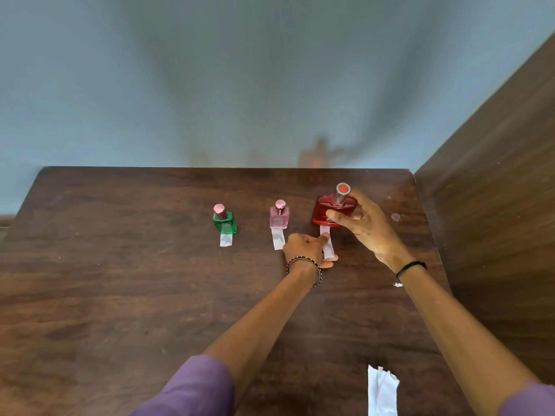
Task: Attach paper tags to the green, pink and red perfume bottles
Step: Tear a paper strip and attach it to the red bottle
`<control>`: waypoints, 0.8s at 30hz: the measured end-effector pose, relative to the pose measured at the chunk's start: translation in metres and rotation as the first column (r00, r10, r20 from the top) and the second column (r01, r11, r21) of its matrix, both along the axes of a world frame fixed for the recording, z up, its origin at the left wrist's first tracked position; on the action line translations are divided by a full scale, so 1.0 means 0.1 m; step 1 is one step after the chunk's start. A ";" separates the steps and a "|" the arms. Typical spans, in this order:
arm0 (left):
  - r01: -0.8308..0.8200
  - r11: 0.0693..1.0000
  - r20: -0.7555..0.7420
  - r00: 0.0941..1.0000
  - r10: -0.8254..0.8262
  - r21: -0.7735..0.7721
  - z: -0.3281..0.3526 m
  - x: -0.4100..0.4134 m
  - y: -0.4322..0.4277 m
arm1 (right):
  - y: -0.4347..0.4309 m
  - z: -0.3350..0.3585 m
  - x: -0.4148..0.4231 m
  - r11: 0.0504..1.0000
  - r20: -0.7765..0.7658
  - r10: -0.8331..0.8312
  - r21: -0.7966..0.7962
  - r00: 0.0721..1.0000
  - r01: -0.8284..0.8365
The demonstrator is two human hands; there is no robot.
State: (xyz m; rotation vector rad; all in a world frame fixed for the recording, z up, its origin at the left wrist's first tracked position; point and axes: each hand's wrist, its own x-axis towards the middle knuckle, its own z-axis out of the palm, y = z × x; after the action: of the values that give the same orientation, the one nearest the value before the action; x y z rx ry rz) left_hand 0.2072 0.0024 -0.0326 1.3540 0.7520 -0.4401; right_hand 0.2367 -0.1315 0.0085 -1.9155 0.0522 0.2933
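While the right hand (360,223) is gripping the red bottle (326,210) round its body, thumb across the front and fingers wrapped behind, the head view is showing that bottle at the right end of the row, near the far edge of the table (120,295). Whether its base is touching the wood I cannot tell. The left hand (303,247) is curling round the white paper tag (328,247), its forefinger pressing the strip's upper end just below the bottle's base and another fingertip showing beneath the lower end.

The green bottle (225,223) and the pink bottle (279,218) are standing upright to the left, apart from each other. The green bottle's tag (225,240) and the pink bottle's tag (277,239) are sticking out from their near edges. Two of three are looking finished, and the red one is being done.

To do this step well, the right hand should be steadying the bottle without tipping it while the forefinger is seating the strip's top end squarely against the base, straight towards the person like the other two. Pressing too hard is risking a crease or a slip on the glass.

A torn sheet of spare paper (382,391) is lying near the front edge, beside the right forearm.
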 end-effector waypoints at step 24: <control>0.068 0.998 -0.054 0.996 -0.067 0.020 0.12 -0.50 0.07 | -0.14 -0.37 -0.59 0.933 0.019 -0.283 -0.226 0.959 0.280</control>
State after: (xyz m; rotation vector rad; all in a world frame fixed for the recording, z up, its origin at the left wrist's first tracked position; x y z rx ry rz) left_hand 0.1577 0.0091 -0.0202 1.3952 0.7587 -0.5247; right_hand 0.1774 -0.1451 -0.0286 -2.1001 0.3812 0.1087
